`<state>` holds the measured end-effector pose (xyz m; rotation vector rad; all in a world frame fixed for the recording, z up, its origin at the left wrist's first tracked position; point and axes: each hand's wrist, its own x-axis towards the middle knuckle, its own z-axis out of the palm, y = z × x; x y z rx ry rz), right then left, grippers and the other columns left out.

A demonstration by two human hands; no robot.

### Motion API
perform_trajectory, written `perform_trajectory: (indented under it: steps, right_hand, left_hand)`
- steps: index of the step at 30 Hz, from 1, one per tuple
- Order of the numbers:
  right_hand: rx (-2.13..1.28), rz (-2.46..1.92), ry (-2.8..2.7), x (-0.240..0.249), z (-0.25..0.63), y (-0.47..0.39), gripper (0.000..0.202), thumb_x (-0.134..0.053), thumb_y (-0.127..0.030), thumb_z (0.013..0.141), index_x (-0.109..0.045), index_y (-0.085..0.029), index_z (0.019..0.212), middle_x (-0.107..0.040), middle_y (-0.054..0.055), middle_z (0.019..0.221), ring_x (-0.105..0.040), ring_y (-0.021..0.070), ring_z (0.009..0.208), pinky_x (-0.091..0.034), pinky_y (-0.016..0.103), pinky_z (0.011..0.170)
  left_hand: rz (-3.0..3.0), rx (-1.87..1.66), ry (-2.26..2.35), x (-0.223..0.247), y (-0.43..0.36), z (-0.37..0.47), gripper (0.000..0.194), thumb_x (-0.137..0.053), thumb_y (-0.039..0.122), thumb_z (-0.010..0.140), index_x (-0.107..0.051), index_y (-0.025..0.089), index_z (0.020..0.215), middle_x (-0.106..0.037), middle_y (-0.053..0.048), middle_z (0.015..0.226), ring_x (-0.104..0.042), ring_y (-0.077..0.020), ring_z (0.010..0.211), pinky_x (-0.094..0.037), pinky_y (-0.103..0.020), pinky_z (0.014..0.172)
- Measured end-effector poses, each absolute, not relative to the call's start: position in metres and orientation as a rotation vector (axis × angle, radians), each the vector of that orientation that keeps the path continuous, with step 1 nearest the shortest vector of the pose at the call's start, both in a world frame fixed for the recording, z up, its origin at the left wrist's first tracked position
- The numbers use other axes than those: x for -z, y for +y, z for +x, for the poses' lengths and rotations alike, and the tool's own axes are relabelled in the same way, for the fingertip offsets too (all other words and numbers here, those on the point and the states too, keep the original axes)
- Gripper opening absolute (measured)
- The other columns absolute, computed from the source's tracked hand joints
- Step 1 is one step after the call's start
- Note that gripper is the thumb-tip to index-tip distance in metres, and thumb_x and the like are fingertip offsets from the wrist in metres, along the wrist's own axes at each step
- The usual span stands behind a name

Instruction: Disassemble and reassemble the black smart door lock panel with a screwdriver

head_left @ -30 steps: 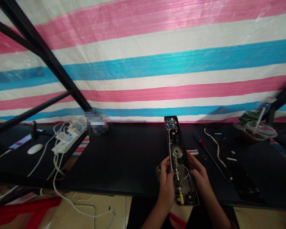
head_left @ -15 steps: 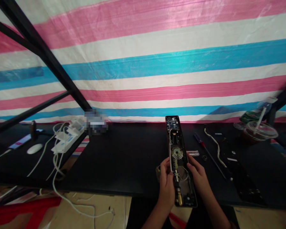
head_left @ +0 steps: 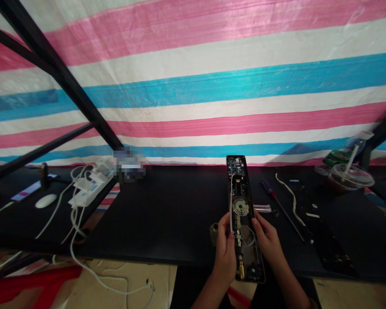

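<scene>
Black, long, narrow, open-topped housing [head_left: 252, 244], one, rounded corners, held over the near edge of the black tabletop [head_left: 164, 214], its lower end past that edge. Contents: one blue circuit board [head_left: 236, 165] at the far end; one round disc [head_left: 241, 207] mid-length; pale thin wiring [head_left: 231, 193]; one brass-coloured cylindrical fitting [head_left: 241, 269] near the close end.

Hands, two: left hand [head_left: 224, 249] pinching the left long side, thumb on the rim; right hand [head_left: 269, 240] pinching the right.

Right of the housing: one clear packet [head_left: 263, 208], glossy; one small metal ring [head_left: 275, 213]; one screwdriver [head_left: 268, 187], slanted, with long dark shaft; one whitish, rope-like cord [head_left: 290, 192], curved.

Far right part: one lidded clear plastic cup [head_left: 345, 180], dark drink inside, one pale straw [head_left: 351, 159].

Separate black surface [head_left: 16, 227], left: one oval white mouse [head_left: 46, 201]; one phone [head_left: 26, 191], screen lit; one white power strip [head_left: 86, 194], several plugs seated.

Backdrop: striped woven plastic sheeting [head_left: 193, 94], pink, blue, white.
</scene>
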<state>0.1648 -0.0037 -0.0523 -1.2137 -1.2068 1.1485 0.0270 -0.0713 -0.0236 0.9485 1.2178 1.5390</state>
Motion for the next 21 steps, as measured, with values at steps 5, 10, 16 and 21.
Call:
perform_trajectory:
  steps: [5,10,16,21]
  right_hand:
    - [-1.124,-1.188,-1.187,0.0486,0.1669,-0.0098,0.060,-0.068,-0.065,0.082,-0.072,-0.023,0.124,-0.069,0.010,0.129,-0.063,0.0350,0.125,-0.045,0.053,0.111]
    - [-1.118,-1.217,-1.122,0.0476,0.1696,-0.0125,0.059,-0.072,-0.064,0.079,-0.074,-0.022,0.120,-0.070,0.011,0.128,-0.062,0.0375,0.124,-0.043,0.057,0.112]
    - [-1.134,-1.237,-1.087,0.0470,0.1710,-0.0111,0.058,-0.075,-0.062,0.077,-0.076,-0.020,0.116,-0.073,0.012,0.123,-0.066,0.0382,0.119,-0.046,0.057,0.108]
    - [-1.181,-1.219,-1.051,0.0454,0.1712,-0.0111,0.057,-0.077,-0.059,0.075,-0.076,-0.019,0.116,-0.072,0.013,0.124,-0.065,0.0373,0.120,-0.047,0.054,0.109]
  left_hand:
    - [0.983,-1.579,1.199,0.0258,-0.0773,0.0270,0.043,-0.050,0.041,0.098,-0.054,0.022,0.136,-0.059,-0.012,0.138,-0.053,-0.0273,0.133,-0.039,-0.043,0.115]
    - [0.976,-1.573,1.125,0.0292,-0.0795,0.0265,0.047,-0.051,0.044,0.098,-0.053,0.024,0.140,-0.056,-0.012,0.145,-0.050,-0.0283,0.136,-0.037,-0.046,0.117]
    - [0.990,-1.552,1.124,0.0320,-0.0792,0.0262,0.049,-0.052,0.045,0.098,-0.053,0.024,0.143,-0.054,-0.012,0.149,-0.047,-0.0287,0.140,-0.033,-0.048,0.120]
    - [1.032,-1.525,1.143,0.0323,-0.0810,0.0253,0.050,-0.050,0.043,0.099,-0.051,0.023,0.145,-0.051,-0.012,0.153,-0.044,-0.0282,0.143,-0.031,-0.046,0.121]
